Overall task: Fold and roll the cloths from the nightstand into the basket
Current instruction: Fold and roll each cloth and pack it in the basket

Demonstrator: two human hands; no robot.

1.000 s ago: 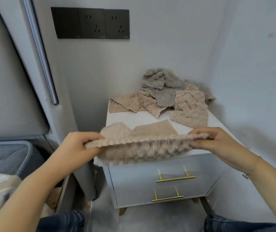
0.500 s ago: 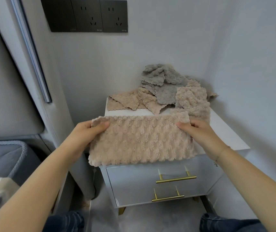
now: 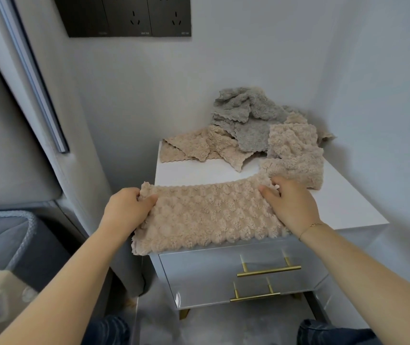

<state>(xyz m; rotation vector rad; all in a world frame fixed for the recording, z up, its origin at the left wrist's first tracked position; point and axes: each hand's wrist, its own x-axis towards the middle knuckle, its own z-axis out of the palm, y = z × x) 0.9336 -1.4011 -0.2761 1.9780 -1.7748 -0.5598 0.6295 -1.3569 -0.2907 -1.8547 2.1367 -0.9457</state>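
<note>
A beige fluffy cloth (image 3: 208,217), folded in half, lies across the front of the white nightstand (image 3: 348,205), its near edge hanging a little over the front. My left hand (image 3: 126,210) pinches its far left corner. My right hand (image 3: 291,205) grips its far right corner. Behind it sits a heap of cloths (image 3: 256,130), several beige and grey ones, against the wall at the back of the nightstand. A grey basket (image 3: 19,235) stands low at the left, only partly in view.
The nightstand has two drawers with gold handles (image 3: 268,270). A padded headboard with a metal strip (image 3: 37,83) stands to the left. Black wall sockets (image 3: 129,16) are above. Walls close in at the back and right.
The cloth was held up flat in the air, then folded over toward me, and now it has come down onto the nightstand's front. Both hands kept hold of its corners.
</note>
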